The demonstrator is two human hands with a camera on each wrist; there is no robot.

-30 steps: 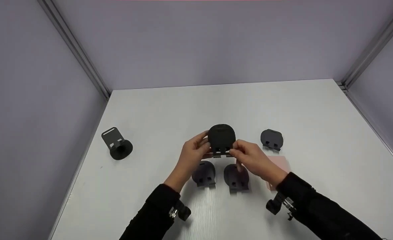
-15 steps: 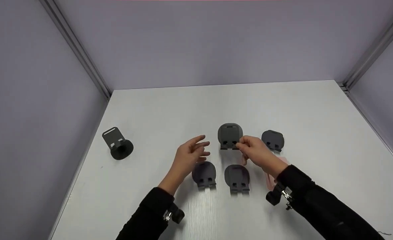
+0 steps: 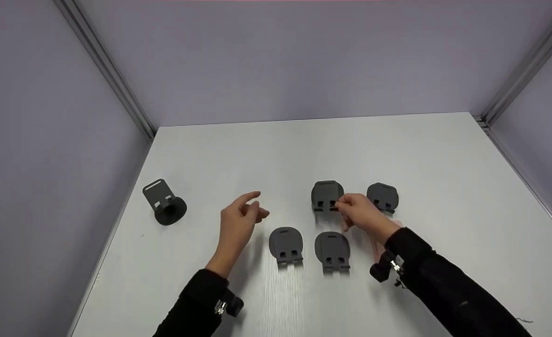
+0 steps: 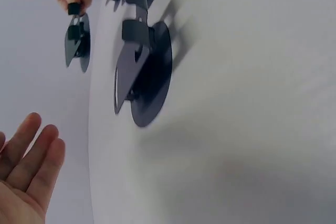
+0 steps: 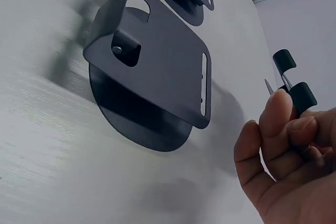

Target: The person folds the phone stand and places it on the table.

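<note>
Looks like the placing step: right hand (image 3: pixel 357 210) pinches a black phone stand (image 3: pixel 327 195) onto the table (image 3: pixel 304 150), behind 2 others. Left hand (image 3: pixel 238 220) hangs loose, holding nothing. Next it needs a clean release.

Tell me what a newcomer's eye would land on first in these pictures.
The eye goes first to the right hand pinching the lower edge of a black stand near the middle of the white table. Close around it sit three more black stands, two nearer the person and one to the right. The left hand hovers, holding nothing, and a fifth stand sits alone at the far left.
</note>
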